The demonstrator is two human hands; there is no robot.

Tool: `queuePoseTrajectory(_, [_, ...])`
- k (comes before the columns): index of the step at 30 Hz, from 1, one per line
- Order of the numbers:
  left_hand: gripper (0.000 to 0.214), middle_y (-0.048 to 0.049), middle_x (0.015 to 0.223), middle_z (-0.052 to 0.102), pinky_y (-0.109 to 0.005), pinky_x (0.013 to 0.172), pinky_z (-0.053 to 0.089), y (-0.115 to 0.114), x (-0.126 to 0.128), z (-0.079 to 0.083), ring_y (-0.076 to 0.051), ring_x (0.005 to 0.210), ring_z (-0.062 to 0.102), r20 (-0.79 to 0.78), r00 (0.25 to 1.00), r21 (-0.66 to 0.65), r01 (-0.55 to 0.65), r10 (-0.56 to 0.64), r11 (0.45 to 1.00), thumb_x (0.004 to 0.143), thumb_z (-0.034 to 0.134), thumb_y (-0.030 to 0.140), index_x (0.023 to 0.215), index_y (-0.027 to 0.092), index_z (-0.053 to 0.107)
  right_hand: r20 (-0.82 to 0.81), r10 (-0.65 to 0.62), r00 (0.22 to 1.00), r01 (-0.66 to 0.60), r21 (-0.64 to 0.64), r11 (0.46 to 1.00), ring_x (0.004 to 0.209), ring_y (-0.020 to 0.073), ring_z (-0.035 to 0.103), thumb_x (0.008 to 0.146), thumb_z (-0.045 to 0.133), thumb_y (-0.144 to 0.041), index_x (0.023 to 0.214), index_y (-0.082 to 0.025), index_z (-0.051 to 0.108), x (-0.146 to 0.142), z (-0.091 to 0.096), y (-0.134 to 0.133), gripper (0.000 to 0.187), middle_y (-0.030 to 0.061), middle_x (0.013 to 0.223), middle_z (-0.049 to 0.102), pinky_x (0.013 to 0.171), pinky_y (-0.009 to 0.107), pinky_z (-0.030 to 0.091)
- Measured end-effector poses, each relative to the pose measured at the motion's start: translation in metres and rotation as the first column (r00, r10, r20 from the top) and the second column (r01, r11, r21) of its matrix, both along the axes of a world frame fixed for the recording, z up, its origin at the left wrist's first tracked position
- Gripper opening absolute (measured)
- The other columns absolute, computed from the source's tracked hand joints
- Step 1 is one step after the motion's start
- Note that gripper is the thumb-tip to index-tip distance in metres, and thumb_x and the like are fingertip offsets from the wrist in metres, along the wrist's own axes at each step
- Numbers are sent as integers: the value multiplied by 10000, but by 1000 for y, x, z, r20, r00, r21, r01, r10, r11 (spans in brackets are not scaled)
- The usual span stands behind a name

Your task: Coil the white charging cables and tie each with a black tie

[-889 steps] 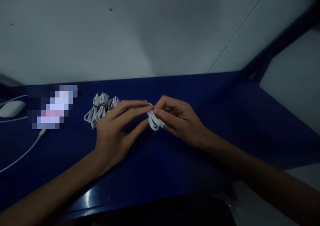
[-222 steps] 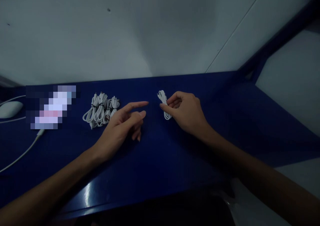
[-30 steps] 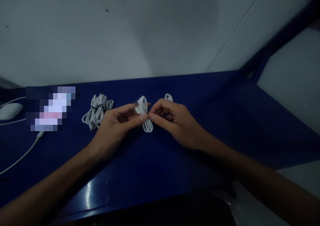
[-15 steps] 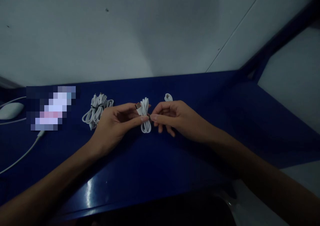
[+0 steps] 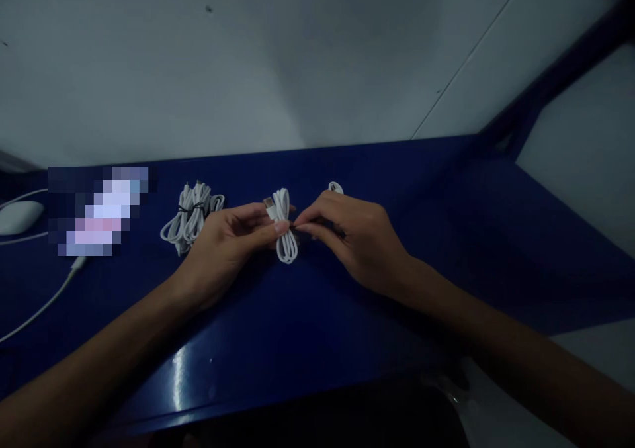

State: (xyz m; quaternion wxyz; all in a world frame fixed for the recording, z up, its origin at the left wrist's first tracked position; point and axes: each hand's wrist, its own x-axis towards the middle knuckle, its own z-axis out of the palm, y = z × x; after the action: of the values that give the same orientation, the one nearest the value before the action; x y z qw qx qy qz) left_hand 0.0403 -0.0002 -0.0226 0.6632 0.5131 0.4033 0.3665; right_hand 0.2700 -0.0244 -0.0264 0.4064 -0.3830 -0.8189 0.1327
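The left hand point(image 5: 225, 241) is pinching the white cable bundle point(image 5: 286, 246), its length running crosswise between both hands; the right hand point(image 5: 352, 233), just beside, is pinching its dark tie point(image 5: 292, 225).

No words or numbers can be read here. The bright screen point(image 5: 102, 213), well off to the left of the left hand point(image 5: 215, 243), is hidden under big colored squares. The metal plug point(image 5: 268, 203) on the white cable point(image 5: 286, 246) in the left hand is too small and dark to read. So are the tied cables point(image 5: 186, 220) just left of that hand and the small loop point(image 5: 337, 186) behind the right hand point(image 5: 364, 239).
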Motion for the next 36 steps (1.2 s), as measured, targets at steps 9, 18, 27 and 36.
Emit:
queuePoseTrajectory(9, [271, -113, 1163, 874, -317, 936, 628, 0, -2, 3, -215, 989, 802, 60, 997, -29, 54, -52, 998, 954, 912, 279, 1215, 207, 901, -20, -37, 999, 38, 22, 999, 781, 174, 682, 1090, 735, -131, 1051, -226, 744, 1, 2, 1, 103, 19, 983, 796, 714, 329, 536])
queuePoseTrajectory(18, [264, -117, 1220, 869, -314, 946, 635, 1, -2, 1, -230, 1040, 815, 106, 990, -24, 99, -96, 995, 987, 883, 285, 1243, 218, 891, -293, -27, 956, -79, -345, 935, 838, 174, 754, 1117, 688, -230, 1027, -234, 729, -2, 5, -2, 99, 14, 990, 771, 728, 327, 615])
queuePoseTrajectory(27, [282, -118, 1273, 858, -327, 1009, 627, 0, -2, 4, -222, 1079, 815, 136, 986, -22, 101, -97, 995, 1024, 849, 303, 1295, 225, 873, -369, -63, 927, -93, -392, 915, 790, 158, 741, 1092, 749, -321, 1086, -233, 801, -1, 7, -3, 103, 17, 972, 799, 639, 284, 586])
queuePoseTrajectory(36, [291, -110, 1280, 855, -333, 998, 639, 2, -3, -1, -217, 1077, 809, 159, 983, -29, 97, -91, 995, 1049, 820, 283, 1333, 232, 858, -377, -72, 924, -94, -404, 910, 846, 174, 774, 1094, 744, -332, 1088, -220, 800, -1, 8, -4, 126, 35, 1018, 818, 643, 281, 593])
